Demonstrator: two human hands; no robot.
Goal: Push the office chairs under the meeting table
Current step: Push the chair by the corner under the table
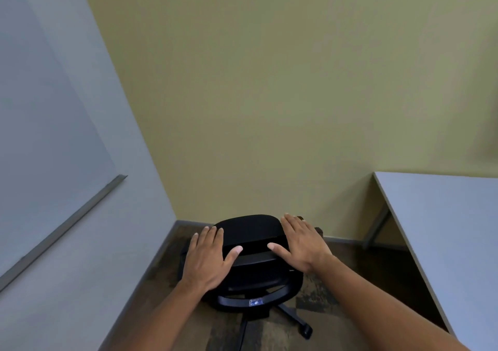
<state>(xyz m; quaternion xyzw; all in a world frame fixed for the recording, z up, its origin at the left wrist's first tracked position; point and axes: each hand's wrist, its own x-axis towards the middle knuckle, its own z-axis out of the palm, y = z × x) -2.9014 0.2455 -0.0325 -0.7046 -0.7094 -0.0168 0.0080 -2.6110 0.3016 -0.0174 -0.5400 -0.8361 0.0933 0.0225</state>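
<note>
Big yellow wall (pixel 269 81) straight behind the chair. Grey wall (pixel 80 229) on the left of the chair, with a whiteboard (pixel 40 121) hanging on it. Dark floor (pixel 350 269) under the chair.

Grey desk (pixel 444 229) off to the right of the chair, well apart from it. Open room showing under the desk, beside its slanted leg (pixel 377 228).

Black chair (pixel 250 232) down in the corner, close to both walls, not yet under the desk. Back of the chair turned toward the person. Legs with a wheel (pixel 305 330) at the bottom.

Left hand (pixel 207 259) flat on the left side of the chair back. Right hand (pixel 301 245) flat on the right side. Fingers (pixel 289 222) spread apart on both hands, lying on top, not wrapped tight around anything.

Probably easy to roll, because of the wheels. Likely to spin or swerve if pushed on one side only. Chair back looks firm with soft cloth on it. Best to hold the top of the chair back with both hands, turn toward the desk, then push slowly.
</note>
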